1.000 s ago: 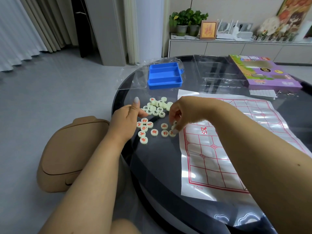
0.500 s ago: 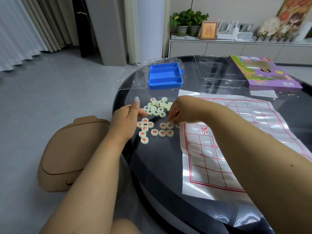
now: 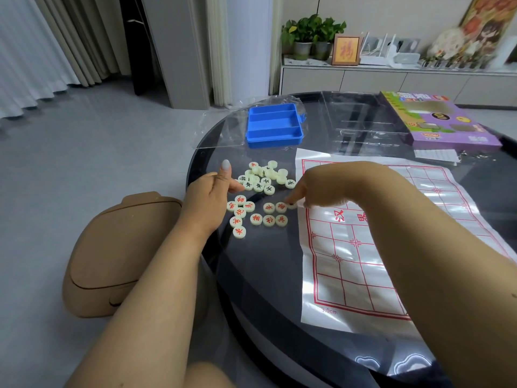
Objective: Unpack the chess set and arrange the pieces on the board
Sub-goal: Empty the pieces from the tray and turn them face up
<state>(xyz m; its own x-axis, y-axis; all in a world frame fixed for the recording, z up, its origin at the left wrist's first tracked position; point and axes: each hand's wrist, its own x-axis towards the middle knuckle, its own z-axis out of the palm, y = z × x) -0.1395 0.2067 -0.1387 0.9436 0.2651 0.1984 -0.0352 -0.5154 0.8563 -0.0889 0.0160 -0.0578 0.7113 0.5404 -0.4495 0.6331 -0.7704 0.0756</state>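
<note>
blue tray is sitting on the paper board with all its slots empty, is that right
Not quite. In the head view the blue tray does have empty slots, but it is not on the paper board. It sits on the dark table, on clear plastic wrap beyond the board's far left corner, apart from it.

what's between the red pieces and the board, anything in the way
Nothing visible. The red pieces lie on the bare table just left of the board, and the right hand already touches the nearest ones at its edge.
</note>
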